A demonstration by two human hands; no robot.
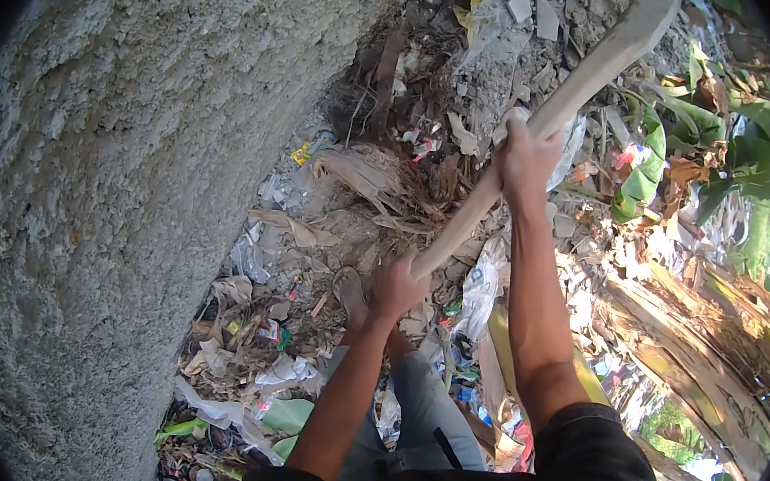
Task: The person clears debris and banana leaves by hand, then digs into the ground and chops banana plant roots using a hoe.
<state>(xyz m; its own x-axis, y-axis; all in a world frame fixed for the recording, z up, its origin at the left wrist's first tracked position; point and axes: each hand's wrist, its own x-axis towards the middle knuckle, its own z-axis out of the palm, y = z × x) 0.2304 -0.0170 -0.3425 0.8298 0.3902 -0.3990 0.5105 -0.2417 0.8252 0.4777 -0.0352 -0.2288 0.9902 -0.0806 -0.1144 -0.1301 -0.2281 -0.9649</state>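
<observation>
Both my hands are wrapped round a long, pale wooden handle [595,80] that slants from the middle of the head view up to the top right. My left hand [399,285] grips its lower end. Higher up the shaft, my right hand [529,164] is closed round it, with that arm stretched out. The handle widens toward its upper end, and whatever it may carry there lies beyond the picture's edge. Below the raised shaft, a torn, fibrous plant stump [377,179] sits in loose soil, touched by neither hand.
A rough grey wall [132,170] rises close along my left. Litter, dry leaves and rubble cover the ground round my sandalled foot [350,293]. To the right lie a thick banana-like trunk [708,350] and broad green leaves [643,163]. Broken tile pieces [546,17] are scattered ahead.
</observation>
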